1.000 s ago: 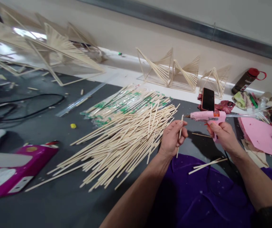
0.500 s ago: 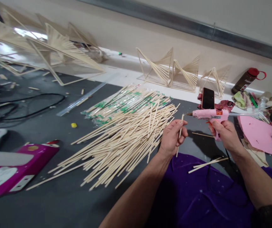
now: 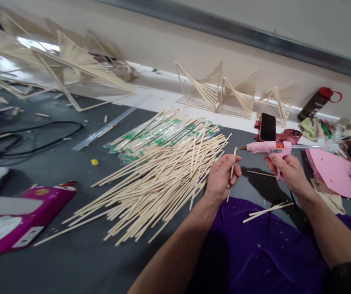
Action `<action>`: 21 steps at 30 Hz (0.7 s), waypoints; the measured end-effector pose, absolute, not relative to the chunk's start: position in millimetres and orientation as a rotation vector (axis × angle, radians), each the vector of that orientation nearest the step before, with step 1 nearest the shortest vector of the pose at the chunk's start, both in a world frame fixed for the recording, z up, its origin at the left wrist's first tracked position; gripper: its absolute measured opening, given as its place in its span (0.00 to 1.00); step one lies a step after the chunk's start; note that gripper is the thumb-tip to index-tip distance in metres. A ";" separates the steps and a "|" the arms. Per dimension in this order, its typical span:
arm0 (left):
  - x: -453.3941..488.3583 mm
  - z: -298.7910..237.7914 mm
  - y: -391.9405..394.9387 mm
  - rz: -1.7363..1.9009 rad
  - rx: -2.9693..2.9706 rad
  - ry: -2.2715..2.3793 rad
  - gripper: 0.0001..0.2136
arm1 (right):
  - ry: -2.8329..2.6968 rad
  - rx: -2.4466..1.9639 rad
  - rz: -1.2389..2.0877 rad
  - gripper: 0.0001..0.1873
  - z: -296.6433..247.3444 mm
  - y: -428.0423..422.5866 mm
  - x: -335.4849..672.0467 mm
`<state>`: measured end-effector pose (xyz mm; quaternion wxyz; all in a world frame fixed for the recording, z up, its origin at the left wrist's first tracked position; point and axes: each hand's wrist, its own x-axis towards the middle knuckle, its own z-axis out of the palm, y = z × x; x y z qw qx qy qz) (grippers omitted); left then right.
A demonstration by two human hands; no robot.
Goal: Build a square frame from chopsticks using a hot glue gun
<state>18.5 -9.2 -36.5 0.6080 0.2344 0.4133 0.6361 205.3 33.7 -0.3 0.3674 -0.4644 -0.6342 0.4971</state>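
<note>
Pinched upright in my left hand (image 3: 223, 176) is a thin wooden stick (image 3: 232, 171), its top poking out above my fingertips. My right hand (image 3: 289, 170) grips a pink glue gun (image 3: 264, 148) by its handle, a finger near the orange trigger. The gun's nozzle points left and is at or very near the stick's top end; I cannot tell whether they touch. A clear glue stick (image 3: 310, 146) runs out of the gun's back. Left of my hands lies a big loose pile of wooden sticks (image 3: 157, 183), with wrapped sticks (image 3: 163, 132) behind it.
Several stick frames (image 3: 206, 87) stand along the wall, larger ones (image 3: 80, 65) at left. A phone (image 3: 267, 127), a bottle (image 3: 316, 104) and pink sheet (image 3: 331, 171) lie right. A purple cloth (image 3: 255, 253) covers the near edge; a magenta tool (image 3: 25, 216) sits left.
The glue gun has shifted slightly left, bringing its nozzle closer to the top of the stick. My left hand keeps its hold almost unchanged.
</note>
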 end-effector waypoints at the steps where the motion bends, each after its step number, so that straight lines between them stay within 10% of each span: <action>1: 18.2 -37.0 -8.8 1.476 0.535 0.960 0.19 | -1.622 -1.191 1.287 0.33 -1.0 34.3 206.1; 21: 20.9 -38.6 0.4 1.499 0.516 1.125 0.07 | -1.117 -1.387 0.991 0.27 34.7 28.8 312.7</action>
